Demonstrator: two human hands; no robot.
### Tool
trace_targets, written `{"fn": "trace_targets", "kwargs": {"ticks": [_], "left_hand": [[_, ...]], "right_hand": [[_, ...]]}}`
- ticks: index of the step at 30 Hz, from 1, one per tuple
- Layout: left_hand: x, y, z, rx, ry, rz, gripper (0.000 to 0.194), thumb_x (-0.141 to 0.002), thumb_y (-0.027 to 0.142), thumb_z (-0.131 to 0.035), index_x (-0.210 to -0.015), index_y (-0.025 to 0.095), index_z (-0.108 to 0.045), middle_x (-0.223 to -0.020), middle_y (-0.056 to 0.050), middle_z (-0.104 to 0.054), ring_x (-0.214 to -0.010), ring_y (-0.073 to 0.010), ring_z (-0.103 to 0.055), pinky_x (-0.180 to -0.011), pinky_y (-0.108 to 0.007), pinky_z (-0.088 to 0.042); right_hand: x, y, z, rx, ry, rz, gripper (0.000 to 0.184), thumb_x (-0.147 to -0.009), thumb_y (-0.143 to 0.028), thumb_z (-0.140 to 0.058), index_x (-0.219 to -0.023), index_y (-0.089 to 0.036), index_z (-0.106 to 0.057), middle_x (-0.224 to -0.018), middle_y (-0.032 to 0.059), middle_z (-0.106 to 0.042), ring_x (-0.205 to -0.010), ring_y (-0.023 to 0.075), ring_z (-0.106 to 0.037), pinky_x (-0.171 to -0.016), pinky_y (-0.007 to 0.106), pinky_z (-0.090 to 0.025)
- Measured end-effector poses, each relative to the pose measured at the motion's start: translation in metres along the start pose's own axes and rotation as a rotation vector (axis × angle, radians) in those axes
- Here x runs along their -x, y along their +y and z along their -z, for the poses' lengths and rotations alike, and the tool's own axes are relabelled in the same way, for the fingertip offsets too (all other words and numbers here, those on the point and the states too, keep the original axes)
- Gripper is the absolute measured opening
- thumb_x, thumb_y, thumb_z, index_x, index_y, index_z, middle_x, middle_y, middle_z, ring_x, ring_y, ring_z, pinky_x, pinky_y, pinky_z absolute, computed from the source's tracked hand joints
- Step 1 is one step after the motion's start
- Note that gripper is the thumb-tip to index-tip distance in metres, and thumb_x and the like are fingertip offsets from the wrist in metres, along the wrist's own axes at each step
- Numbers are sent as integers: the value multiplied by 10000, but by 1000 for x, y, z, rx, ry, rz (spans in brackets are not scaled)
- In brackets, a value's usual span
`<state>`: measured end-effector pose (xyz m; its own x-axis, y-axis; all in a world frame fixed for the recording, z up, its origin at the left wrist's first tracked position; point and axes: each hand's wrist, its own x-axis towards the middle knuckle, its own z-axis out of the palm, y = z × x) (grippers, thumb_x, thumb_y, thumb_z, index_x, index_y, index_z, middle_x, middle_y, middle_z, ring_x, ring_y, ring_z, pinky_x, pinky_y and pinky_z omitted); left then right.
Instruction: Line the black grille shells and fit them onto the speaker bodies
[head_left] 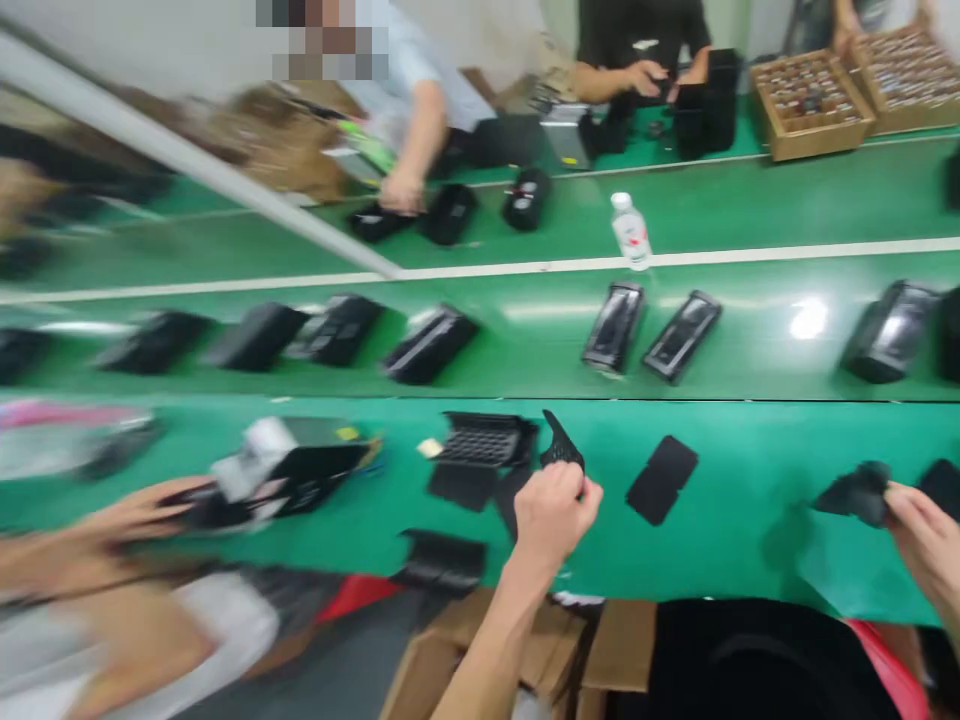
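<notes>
My left hand (553,505) is closed around a black perforated piece (561,445), whose pointed end sticks up past the fingers. At the right, my right hand (926,535) pinches a dark, thin, bent sheet (859,493) by its edge, above the green work table (735,500). Between the two hands a flat black rectangular sheet (663,480) lies on the table. Just left of my left hand is a black part with a honeycomb grid (484,440), with more black panels against it. A black folded tray-like part (442,560) rests at the near edge.
Black housings (615,325) stand in a row on the green conveyor (517,330). A small bottle (631,232) stands beyond them. A co-worker's hand (146,512) at the left handles a dark part. Cardboard boxes (619,640) sit below the near edge. Other people work across the line.
</notes>
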<state>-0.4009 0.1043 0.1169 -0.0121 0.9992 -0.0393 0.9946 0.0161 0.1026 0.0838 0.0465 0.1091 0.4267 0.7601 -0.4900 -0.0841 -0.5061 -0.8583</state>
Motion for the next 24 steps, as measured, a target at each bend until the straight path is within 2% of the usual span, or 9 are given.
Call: {"fn": "trace_targets", "kwargs": {"ticks": [3, 6, 8, 10, 13, 16, 17, 20, 24], "left_hand": [[11, 118, -25, 208, -168, -242, 154, -882, 218, -583, -768, 224, -686, -759, -93, -672, -793, -268, -645, -751, -363, -435], [13, 236, -41, 481, -500, -253, 159, -862, 180, -584, -905, 168, -737, -916, -169, -740, -910, -337, -706, -824, -417, -476], [9, 292, -49, 640, -621, -185, 169, -848, 145, -589, -926, 132, -738, -999, -230, -745, -1026, -394, -713, -923, -486, -478], [3, 323, -58, 743, -678, -142, 146, -847, 146, -606, -916, 128, -733, -1016, -245, -749, -1077, -420, -714, -974, -527, -473], [-6, 332, -69, 915, -752, -75, 211, -960, 268, -548, -1006, 162, -725, -1002, -192, -774, -1050, -364, -741, -946, -484, -519], [-12, 314, -78, 1177, -854, 25, 509, -1101, 474, -274, -1273, 180, -651, -1074, -160, -793, -954, -268, -765, -833, -399, -578], [-14, 306, -80, 1341, -901, 77, 576, -1094, 565, -272, -1332, 173, -621, -1112, -171, -791, -936, -259, -765, -808, -390, -587], [-15, 281, -88, 1720, -878, 178, 714, -909, 746, -621, -1295, 146, -653, -1132, -183, -785, -917, -256, -754, -808, -378, -592], [-12, 254, -95, 1530, -698, 126, 496, -761, 570, -848, -1017, 157, -747, -897, -66, -770, -785, -185, -691, -761, -300, -543]], "right_hand": [[-10, -11, 2, -243, 64, 35, 489, -558, -637, -988, -722, -247, -743, -742, 19, -693, -684, 186, -590, -637, 319, -534], [-9, -27, 7, -390, -23, 17, 427, -642, -535, -992, -687, -232, -695, -661, -17, -625, -630, 143, -550, -611, 269, -502], [-2, -36, 13, -454, -76, 16, 385, -717, -493, -963, -703, -242, -671, -702, -16, -662, -661, 155, -594, -669, 287, -532], [4, -39, 18, -497, -114, 11, 328, -778, -485, -919, -751, -263, -678, -805, 0, -735, -745, 196, -664, -774, 347, -569], [7, -31, 19, -532, -136, -37, 242, -822, -498, -866, -871, -303, -730, -1007, 20, -805, -938, 270, -731, -913, 445, -570], [3, -11, 10, -582, -165, -114, 237, -820, -487, -849, -974, -328, -763, -1129, 23, -811, -1096, 307, -724, -1005, 500, -546], [0, -2, 5, -603, -177, -140, 248, -814, -482, -848, -994, -332, -767, -1144, 24, -811, -1118, 310, -719, -1025, 511, -540], [-5, 22, -11, -630, -225, -214, 249, -784, -469, -860, -951, -317, -756, -1071, 30, -814, -1056, 300, -731, -997, 504, -560], [-11, 46, -24, -473, -299, -276, 411, -831, -684, -737, -842, -282, -649, -885, 50, -779, -853, 290, -754, -837, 499, -612]]}}
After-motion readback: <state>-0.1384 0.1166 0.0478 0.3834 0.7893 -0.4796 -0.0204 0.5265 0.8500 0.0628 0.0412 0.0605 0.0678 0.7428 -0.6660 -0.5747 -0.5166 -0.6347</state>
